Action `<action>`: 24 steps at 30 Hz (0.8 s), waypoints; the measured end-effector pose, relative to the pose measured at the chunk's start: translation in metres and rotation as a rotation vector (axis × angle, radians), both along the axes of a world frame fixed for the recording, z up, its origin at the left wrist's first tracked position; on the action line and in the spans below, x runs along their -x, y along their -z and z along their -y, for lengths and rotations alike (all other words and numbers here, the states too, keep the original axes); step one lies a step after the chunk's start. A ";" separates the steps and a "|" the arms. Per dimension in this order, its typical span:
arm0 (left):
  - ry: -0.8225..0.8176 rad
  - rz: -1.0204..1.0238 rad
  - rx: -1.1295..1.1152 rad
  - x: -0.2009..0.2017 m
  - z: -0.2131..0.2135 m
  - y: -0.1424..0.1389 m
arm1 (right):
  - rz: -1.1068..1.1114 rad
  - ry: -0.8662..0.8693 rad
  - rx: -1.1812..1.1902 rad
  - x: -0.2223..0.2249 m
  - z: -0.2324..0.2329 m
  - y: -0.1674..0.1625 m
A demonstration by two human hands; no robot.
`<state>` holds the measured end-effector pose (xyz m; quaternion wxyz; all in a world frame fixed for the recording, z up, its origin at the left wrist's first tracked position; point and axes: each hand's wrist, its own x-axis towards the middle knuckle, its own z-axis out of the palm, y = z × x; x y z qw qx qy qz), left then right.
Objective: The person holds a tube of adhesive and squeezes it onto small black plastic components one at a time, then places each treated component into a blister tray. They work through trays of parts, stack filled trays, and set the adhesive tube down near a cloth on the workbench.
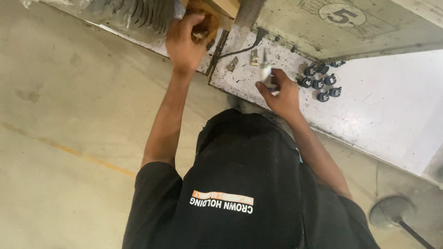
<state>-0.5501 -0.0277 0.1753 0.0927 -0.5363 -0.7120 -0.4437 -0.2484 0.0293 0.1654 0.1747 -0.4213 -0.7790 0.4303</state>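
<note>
A brown wad is clutched in the left hand, at the mouth of a cardboard box by the tabletop's edge; a small silvery part is pinched in the right hand's closed grip, over the tabletop; black knobs are clustered just beside it; two metal clips lie near.

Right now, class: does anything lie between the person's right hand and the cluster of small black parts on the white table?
Nothing visible does. The right hand is close beside the black parts, with only a bare strip of table between them. That hand is already closed on a small pale piece, though.
</note>
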 end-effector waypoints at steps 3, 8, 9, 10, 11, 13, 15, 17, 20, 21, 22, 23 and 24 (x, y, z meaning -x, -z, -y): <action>-0.077 -0.038 0.057 -0.001 0.002 0.032 | -0.008 -0.124 0.031 0.060 -0.015 0.030; -0.273 0.245 0.167 -0.016 -0.001 0.055 | 0.193 -0.134 -0.129 0.151 -0.013 0.059; -0.279 0.242 0.141 -0.019 0.002 0.057 | 0.202 -0.169 -0.221 0.162 -0.013 0.058; -0.287 0.240 0.117 -0.023 0.005 0.059 | 0.225 -0.177 -0.221 0.170 -0.012 0.057; -0.272 0.336 0.141 -0.028 0.010 0.061 | 0.248 -0.187 -0.219 0.179 -0.012 0.054; -0.248 0.523 0.186 -0.036 0.023 0.063 | 0.188 -0.202 -0.241 0.185 -0.014 0.055; -0.329 0.311 0.254 -0.044 0.037 0.067 | 0.031 -0.207 -0.287 0.187 -0.016 0.054; -0.385 0.265 0.252 -0.050 0.047 0.075 | -0.015 -0.205 -0.284 0.181 -0.018 0.058; -0.400 0.397 0.195 -0.057 0.060 0.092 | -0.047 -0.233 -0.369 0.154 -0.014 0.068; -0.386 0.415 0.199 -0.062 0.063 0.103 | -0.049 -0.248 -0.413 0.135 -0.015 0.079; -0.372 0.433 0.202 -0.064 0.066 0.109 | -0.063 -0.213 -0.454 0.118 -0.014 0.083; -0.369 0.439 0.216 -0.067 0.070 0.116 | -0.076 -0.177 -0.494 0.098 -0.012 0.087; -0.366 0.444 0.229 -0.069 0.072 0.123 | -0.050 -0.147 -0.499 0.074 -0.010 0.092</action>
